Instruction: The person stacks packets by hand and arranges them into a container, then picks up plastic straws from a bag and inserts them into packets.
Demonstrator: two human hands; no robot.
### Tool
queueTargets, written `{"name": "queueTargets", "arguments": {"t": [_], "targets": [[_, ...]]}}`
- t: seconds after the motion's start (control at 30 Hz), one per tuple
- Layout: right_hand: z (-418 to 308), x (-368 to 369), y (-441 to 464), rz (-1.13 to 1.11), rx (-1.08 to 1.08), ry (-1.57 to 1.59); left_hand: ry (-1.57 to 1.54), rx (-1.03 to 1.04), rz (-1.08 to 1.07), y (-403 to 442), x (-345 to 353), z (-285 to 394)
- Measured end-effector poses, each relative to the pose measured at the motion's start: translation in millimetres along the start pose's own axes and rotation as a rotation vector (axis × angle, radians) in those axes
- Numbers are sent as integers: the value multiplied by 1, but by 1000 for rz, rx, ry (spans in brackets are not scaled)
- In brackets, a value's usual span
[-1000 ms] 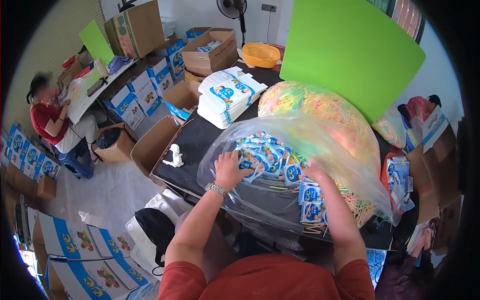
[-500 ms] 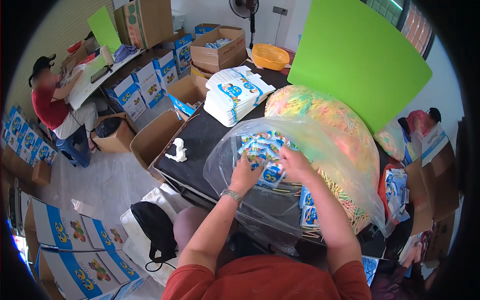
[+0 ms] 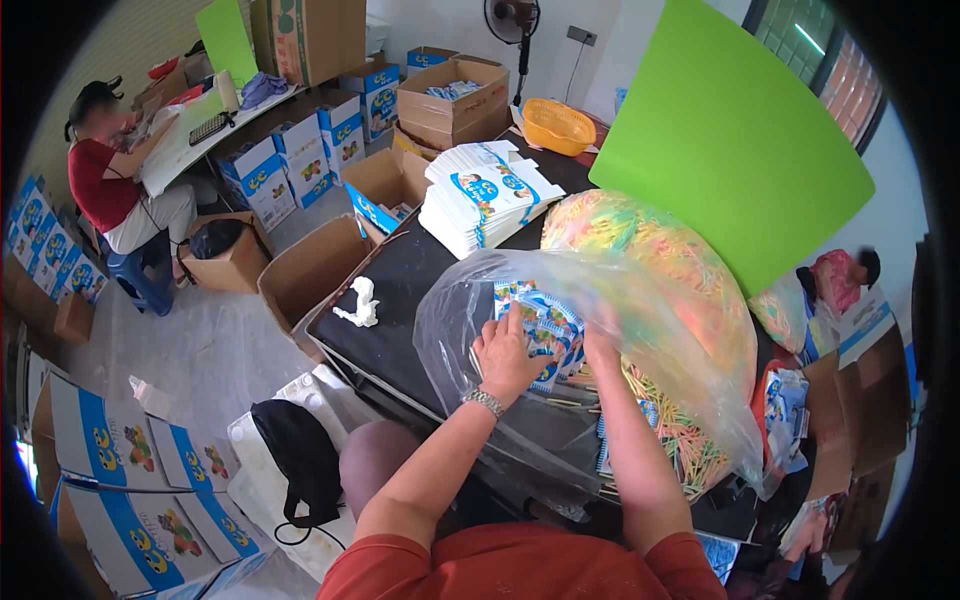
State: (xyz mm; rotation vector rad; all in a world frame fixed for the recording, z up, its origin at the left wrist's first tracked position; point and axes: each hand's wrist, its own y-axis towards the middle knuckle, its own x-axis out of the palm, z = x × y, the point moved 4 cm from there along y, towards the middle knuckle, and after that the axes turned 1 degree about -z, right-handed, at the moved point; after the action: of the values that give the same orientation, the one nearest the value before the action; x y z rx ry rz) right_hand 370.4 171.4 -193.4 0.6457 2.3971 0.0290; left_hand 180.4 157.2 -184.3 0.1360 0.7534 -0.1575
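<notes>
Inside the mouth of a large clear plastic bag lie several small blue-and-white printed packets. My left hand, with a metal watch on its wrist, rests on their near left side with its fingers spread. At their right edge is my right hand, partly under the clear plastic; its fingers are blurred. Below the right hand, thin coloured sticks lie loose beside more blue packets, partly hidden by my right forearm. Behind the bag bulges a big sack of coloured sticks.
A stack of flat printed cartons and crumpled white tissue lie on the black table. A green board rises behind the sack. Open cardboard boxes stand left. One person sits far left, another right.
My right hand has moved from above the packets to their right edge, under the plastic. My left hand has shifted slightly right and down, its fingers now spread over the packets. The view has tilted slightly.
</notes>
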Motion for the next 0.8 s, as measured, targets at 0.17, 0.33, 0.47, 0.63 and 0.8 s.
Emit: {"name": "queueTargets", "arguments": {"t": [0.17,0.33,0.47,0.63,0.8], "targets": [[18,4,-6,85,364,710,-93,216,139,11,14,-19],[-9,9,-17,-31,323,868,-7,-31,-87,26,-5,-6],[2,23,-1,-199,301,903,-13,47,-142,45,0,-5],[-9,20,3,-335,236,962,-230,330,-78,41,15,-17],[-17,17,-1,-377,280,1039,-426,435,-86,36,13,-17]]}}
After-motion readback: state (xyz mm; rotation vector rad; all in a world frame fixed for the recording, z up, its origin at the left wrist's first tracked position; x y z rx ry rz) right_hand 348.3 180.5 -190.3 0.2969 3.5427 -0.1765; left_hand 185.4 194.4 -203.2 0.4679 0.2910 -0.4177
